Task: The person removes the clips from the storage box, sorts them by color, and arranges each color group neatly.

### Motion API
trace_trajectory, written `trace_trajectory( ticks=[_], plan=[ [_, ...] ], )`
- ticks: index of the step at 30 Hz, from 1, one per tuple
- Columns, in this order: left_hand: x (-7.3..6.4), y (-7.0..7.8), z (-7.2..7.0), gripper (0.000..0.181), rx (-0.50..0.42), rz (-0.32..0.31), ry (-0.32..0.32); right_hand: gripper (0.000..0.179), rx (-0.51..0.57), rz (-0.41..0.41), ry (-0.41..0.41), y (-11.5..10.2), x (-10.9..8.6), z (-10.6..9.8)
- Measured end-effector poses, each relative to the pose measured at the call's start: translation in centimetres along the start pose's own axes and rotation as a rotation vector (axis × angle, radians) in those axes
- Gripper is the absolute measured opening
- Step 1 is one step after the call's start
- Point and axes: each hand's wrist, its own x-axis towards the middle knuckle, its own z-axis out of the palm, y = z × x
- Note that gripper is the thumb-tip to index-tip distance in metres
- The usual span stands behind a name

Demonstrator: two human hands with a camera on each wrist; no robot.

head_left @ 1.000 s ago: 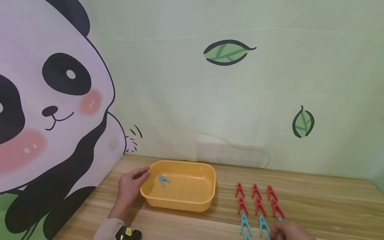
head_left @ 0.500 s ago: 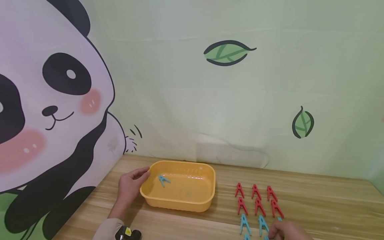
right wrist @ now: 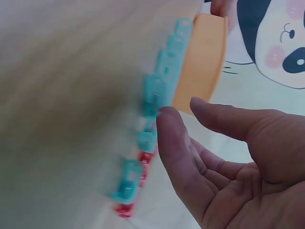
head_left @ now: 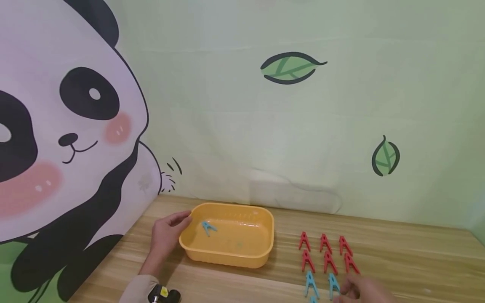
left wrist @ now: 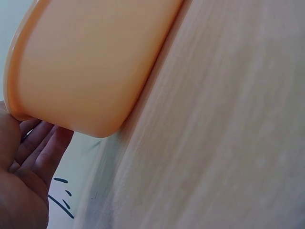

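At the left rim of the yellow plastic tub (head_left: 227, 261), my left hand (head_left: 166, 233) holds on, its fingers (left wrist: 52, 155) along the outer wall and its thumb up by the rim. A single blue clothespin (head_left: 208, 228) lies inside the tub. My right hand (head_left: 361, 290) is low on the right, beside a blue clothespin (head_left: 333, 285) that stands upright on the table. In the right wrist view its thumb and index finger are apart with nothing between them. Close by the index fingertip are several blue clothespins (right wrist: 155, 93), blurred and partly overlapping.
Red clothespins (head_left: 329, 263) stand in two rows behind the blue ones (head_left: 310, 284), right of the tub, on the wooden table (head_left: 280, 269). Behind rises a pale green cloth backdrop (head_left: 212, 105) with a printed panda (head_left: 83, 126).
My right hand has moved slightly up and away from me, and now hides a blue clothespin that showed behind it. My left hand stays at the tub. The head view has shifted a little.
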Motion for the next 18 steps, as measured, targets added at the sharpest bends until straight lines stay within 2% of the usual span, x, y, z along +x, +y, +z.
trace_trajectory(
  ticks=[2,4,10,14,18],
  plan=[
    [0.0,0.0,0.0,0.031,-0.004,0.003,0.004,0.023,-0.025,0.012,0.064,-2.8,-1.2,-0.3],
    [0.0,-0.1,0.1,0.031,-0.006,0.004,0.007,0.021,-0.034,-0.017,0.089,-4.8,-1.9,-0.9],
    [0.0,0.0,0.2,0.03,-0.008,0.013,0.009,0.025,-0.069,-0.15,0.179,-8.9,-2.0,-1.2],
    [-0.1,0.1,0.1,0.03,-0.006,0.016,0.011,0.027,0.015,-0.287,0.194,-11.0,-1.6,-0.7],
    [-0.2,0.1,0.1,0.03,-0.003,0.018,0.016,0.026,0.073,-0.371,0.229,-13.2,-1.0,0.2]
  ],
)
